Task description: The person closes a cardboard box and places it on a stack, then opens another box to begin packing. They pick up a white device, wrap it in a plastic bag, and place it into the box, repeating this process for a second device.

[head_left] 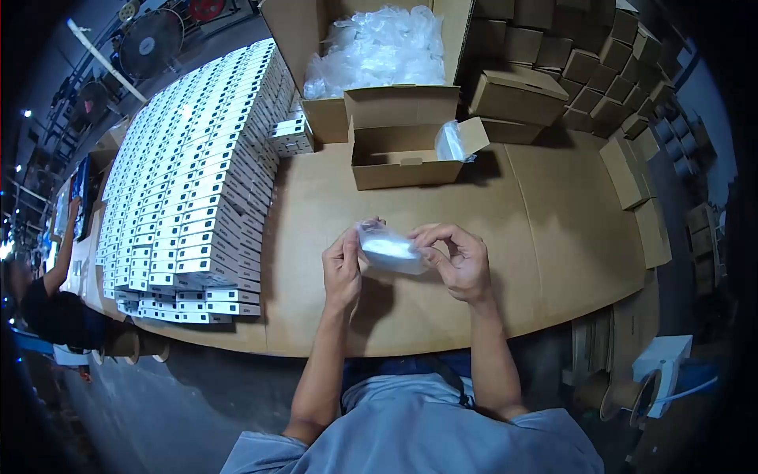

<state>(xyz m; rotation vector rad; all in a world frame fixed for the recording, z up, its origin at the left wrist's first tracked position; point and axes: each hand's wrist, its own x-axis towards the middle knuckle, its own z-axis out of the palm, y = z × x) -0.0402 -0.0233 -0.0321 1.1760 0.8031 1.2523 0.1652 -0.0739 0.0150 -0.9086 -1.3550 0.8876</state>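
Packet (390, 250) in clear plastic held over table (316, 209), near side of open carton (404, 176); left hand (343, 266) pinching left end, right hand (459, 262) pinching right end; stacked white boxes (181, 182) at left

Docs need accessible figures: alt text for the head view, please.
A person's hands, left and right, hold a translucent plastic packet above a brown tabletop. An open carton ahead holds a similar-looking packet; white boxes are stacked at left, and a larger box holds crumpled clear plastic.
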